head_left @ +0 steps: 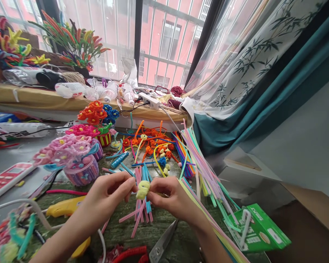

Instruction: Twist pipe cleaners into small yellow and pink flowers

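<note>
My left hand and my right hand meet above the table, both pinching a small coiled yellow pipe cleaner between fingertips. Under it lies a loose bunch of pink and blue pipe cleaner pieces. Scissors rest on the table just below my right wrist. A yellow glue gun lies under my left forearm.
A fan of long pastel pipe cleaners spreads to the right. Finished pipe-cleaner flower pots stand at left, orange and yellow pieces beyond. A green box sits at right, a pink calculator at left, a cluttered windowsill behind.
</note>
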The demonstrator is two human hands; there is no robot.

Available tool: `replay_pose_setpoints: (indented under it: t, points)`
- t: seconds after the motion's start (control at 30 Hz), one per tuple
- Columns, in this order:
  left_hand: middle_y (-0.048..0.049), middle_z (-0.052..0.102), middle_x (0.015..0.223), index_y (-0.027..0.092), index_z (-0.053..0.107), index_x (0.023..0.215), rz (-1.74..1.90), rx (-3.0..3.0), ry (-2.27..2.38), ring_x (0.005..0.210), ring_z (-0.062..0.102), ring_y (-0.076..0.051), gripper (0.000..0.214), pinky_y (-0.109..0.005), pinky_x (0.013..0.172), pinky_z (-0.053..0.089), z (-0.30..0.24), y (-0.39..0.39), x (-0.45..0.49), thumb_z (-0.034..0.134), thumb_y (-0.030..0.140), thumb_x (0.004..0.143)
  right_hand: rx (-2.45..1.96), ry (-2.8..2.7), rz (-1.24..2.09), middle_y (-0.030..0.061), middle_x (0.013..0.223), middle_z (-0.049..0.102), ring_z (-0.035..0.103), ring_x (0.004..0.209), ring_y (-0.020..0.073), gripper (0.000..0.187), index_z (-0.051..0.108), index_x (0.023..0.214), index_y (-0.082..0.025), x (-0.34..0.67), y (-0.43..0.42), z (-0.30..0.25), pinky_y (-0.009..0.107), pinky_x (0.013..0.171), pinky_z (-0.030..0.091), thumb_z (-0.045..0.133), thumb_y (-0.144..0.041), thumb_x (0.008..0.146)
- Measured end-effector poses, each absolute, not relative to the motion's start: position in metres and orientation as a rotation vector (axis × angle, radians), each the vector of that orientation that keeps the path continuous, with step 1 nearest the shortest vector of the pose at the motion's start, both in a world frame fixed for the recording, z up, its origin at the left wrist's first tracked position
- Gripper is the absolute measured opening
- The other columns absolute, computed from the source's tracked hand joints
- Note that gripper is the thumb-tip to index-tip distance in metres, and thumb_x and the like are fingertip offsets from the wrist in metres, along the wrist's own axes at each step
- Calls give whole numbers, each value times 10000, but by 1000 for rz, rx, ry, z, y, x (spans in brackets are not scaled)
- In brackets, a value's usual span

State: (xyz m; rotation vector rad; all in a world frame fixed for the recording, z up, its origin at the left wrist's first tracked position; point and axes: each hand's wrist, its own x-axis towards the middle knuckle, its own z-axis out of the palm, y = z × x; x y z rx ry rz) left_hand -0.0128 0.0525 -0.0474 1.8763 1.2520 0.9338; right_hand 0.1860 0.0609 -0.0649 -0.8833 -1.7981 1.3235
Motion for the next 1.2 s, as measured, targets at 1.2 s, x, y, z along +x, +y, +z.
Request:
replay_pose_setpoints:
  t: [1.2]
  points:
    - [43, 429, 510, 180, 570, 614, 1054, 2019, 1310, 473, 364, -101, 294, -219, 441, 268, -42, 29, 4, 516, 333, 859, -864, -1543, 1511, -25, 626, 525, 418, 562, 82, 165, 571, 669, -148, 182, 59, -68, 204, 519, 336, 652, -277, 732]
